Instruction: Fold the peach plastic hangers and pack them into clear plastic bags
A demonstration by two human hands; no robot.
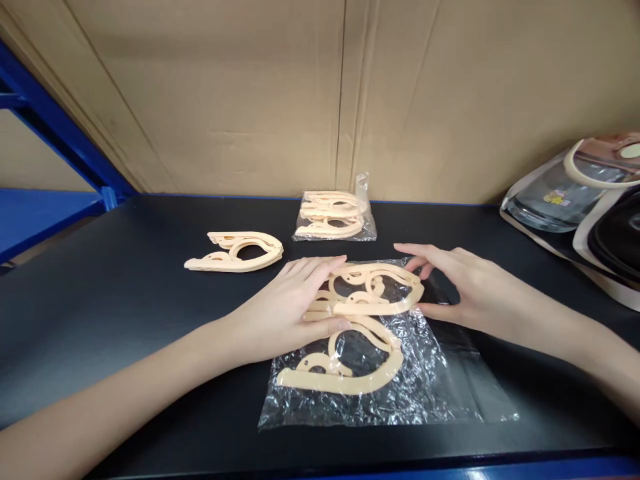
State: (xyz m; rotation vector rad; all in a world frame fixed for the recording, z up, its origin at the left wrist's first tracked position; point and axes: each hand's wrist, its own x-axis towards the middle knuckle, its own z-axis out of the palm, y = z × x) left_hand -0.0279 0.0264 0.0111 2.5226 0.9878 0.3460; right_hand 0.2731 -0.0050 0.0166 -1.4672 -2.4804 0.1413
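Several cream folding hangers (367, 383) lie folded on and in a crinkled clear plastic bag (435, 393) in front of me. My left hand (287, 310) is laid across the left part of the upper hanger (373, 308), its fingers along the far side and its thumb on the near side. At that hanger's rounded right end, my right hand (450, 283) has its thumb and curled fingers on either side, while the index finger sticks out above. Overlapping plastic hides whether the upper hanger is inside the bag.
Farther left lies a loose folded hanger (245, 253). A bagged set of hangers (333, 217) rests near the cardboard wall (225, 100). At the right stands a clear bag with cream trim (540, 193). A blue rack frame (60, 127) edges the black tabletop (140, 293).
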